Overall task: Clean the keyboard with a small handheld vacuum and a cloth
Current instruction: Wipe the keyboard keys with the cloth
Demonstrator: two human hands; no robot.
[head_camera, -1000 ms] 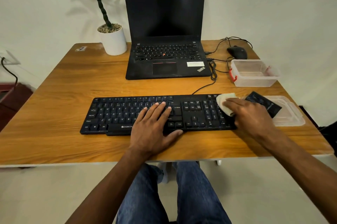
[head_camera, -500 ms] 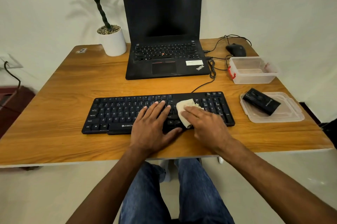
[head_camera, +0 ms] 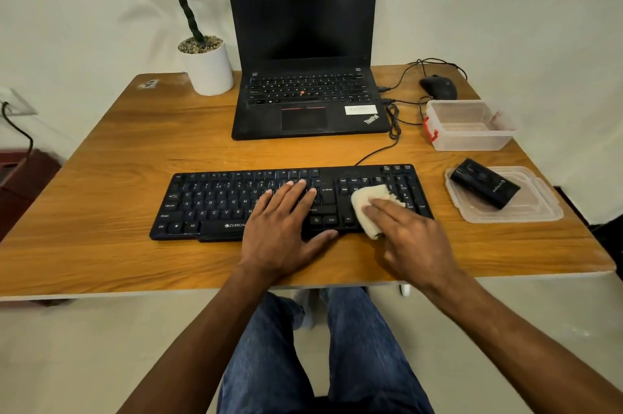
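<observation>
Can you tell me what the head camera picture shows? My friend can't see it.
A right hand presses a pale cloth on a black keyboard; the left hand lies flat on its keys. A small black vacuum rests on a plastic lid nearby.

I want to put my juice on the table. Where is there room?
Bare wood lies left of the keyboard, between it and the plant pot, and in the strip between keyboard and laptop. The right side is crowded: mouse, cables, clear box, lid holding the vacuum.
</observation>
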